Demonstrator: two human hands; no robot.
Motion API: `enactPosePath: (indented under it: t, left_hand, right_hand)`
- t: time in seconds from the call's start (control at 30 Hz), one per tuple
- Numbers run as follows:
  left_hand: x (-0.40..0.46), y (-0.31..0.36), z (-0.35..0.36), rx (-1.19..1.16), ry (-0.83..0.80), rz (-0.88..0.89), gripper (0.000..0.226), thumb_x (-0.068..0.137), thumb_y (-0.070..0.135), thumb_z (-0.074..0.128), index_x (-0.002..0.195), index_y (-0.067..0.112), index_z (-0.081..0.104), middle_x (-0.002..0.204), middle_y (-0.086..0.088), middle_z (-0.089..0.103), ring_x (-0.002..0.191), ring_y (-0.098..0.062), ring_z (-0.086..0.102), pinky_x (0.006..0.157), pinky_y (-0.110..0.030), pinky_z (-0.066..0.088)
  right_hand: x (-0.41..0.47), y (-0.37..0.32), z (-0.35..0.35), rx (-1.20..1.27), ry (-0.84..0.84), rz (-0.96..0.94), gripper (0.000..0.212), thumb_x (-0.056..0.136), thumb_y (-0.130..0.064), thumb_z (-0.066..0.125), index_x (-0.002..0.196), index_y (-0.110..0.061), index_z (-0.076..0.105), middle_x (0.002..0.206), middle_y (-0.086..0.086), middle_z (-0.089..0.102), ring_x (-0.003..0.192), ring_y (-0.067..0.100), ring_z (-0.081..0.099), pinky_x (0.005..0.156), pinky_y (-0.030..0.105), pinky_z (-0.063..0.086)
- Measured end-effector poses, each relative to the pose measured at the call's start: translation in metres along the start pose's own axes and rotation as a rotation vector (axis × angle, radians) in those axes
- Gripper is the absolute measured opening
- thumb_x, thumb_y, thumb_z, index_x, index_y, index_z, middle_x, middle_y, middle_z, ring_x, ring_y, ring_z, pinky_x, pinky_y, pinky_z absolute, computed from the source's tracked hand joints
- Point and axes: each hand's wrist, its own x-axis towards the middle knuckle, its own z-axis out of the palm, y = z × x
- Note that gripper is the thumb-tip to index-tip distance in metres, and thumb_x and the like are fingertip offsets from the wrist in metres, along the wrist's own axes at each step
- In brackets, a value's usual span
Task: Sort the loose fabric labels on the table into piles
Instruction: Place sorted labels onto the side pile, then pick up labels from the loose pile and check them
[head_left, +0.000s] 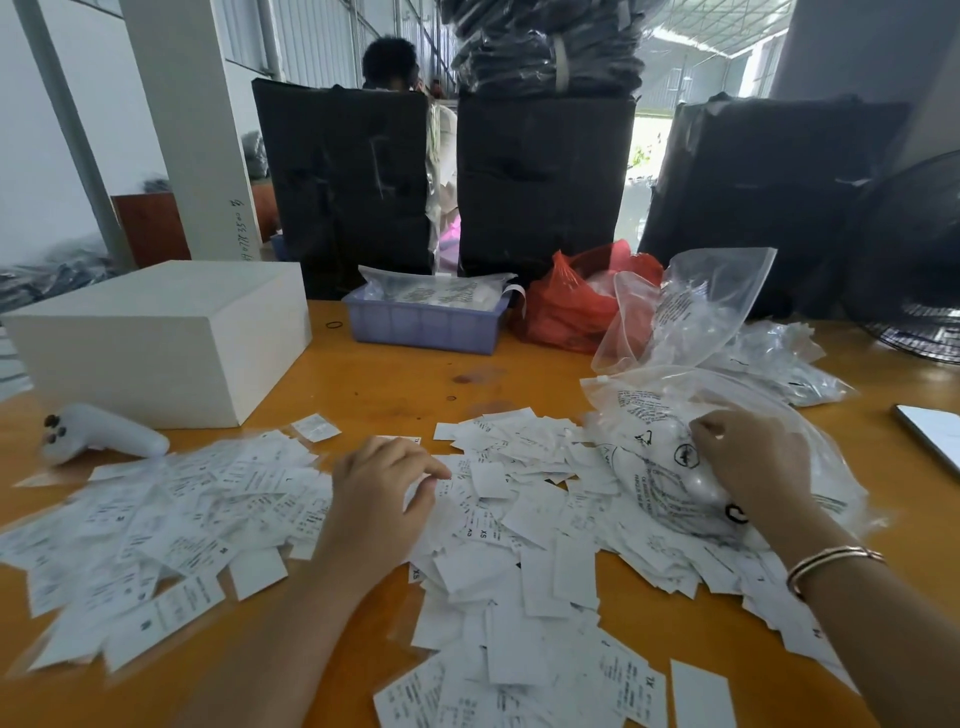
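Loose white fabric labels (483, 525) are spread in a wide heap over the orange table (395, 379), in front of the white box (161, 338). The left hand (382, 499) is held over the heap to the right of the box, fingers curled and thumb meeting fingertips; whether a label is pinched cannot be told. Further right of the box, the right hand (753, 462) is curled, gripping a printed clear plastic bag (670, 467) that lies on the labels. A lilac tray (426, 325) is seen just right of the box
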Motion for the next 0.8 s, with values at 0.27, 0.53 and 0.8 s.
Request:
enactPosePath:
  t: [0.27,0.53,0.8]
  left_hand:
    - [0.003,0.005,-0.004,-0.281,-0.040,-0.076,0.025,0.087,0.035,0.053,0.106,0.026,0.067,0.106,0.021,0.057,0.105,-0.007,0.052,0.095,-0.038,0.040]
    - [0.002,0.009,-0.002,-0.486,-0.262,-0.076,0.048,0.074,0.077,0.048,0.109,0.046,0.057,0.118,0.026,0.055,0.116,0.009,0.042,0.094,-0.013,0.032]
    - [0.005,0.011,-0.005,-0.756,-0.102,-0.407,0.013,0.088,0.023,0.065,0.082,0.033,0.071,0.076,0.017,0.071,0.077,0.010,0.060,0.060,0.000,0.039]
  right_hand:
    - [-0.055,-0.084,-0.022,0.753,-0.117,-0.371,0.008,0.088,-0.032,0.051,0.082,-0.033,0.056,0.072,-0.014,0.061,0.058,0.000,0.053,0.051,0.014,0.043]
    - [-0.094,-0.138,0.004,0.851,-0.482,-0.513,0.018,0.092,-0.022,0.058,0.082,-0.037,0.058,0.064,-0.024,0.061,0.064,-0.007,0.057,0.059,0.011,0.044]
    - [-0.089,-0.133,0.037,0.465,-0.377,-0.355,0.043,0.093,-0.023,0.048,0.136,-0.028,0.045,0.125,-0.003,0.058,0.118,0.014,0.048,0.098,0.031,0.036]
